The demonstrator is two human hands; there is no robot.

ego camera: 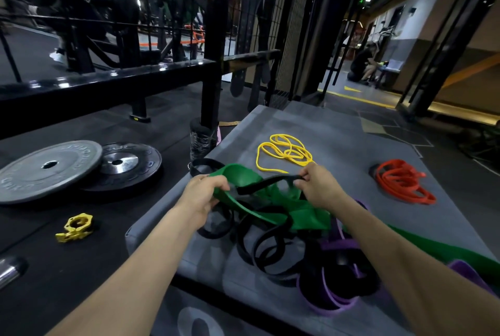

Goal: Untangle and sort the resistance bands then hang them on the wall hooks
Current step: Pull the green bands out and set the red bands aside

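A tangle of bands lies on a grey padded box (338,130). My left hand (201,195) grips the wide green band (240,174) at its left loop. My right hand (318,185) pinches a black band (266,183) stretched taut across the green one. More black bands (266,252) coil below, mixed with purple bands (332,300). Thin yellow bands (284,150) lie apart at the far side, and red-orange bands (403,181) lie in a pile at the right.
Two weight plates (48,170) and a yellow bar collar (75,227) lie on the black floor at left. A black rack frame (213,38) and wire mesh panel (292,24) stand behind the box. A person crouches far right at the back.
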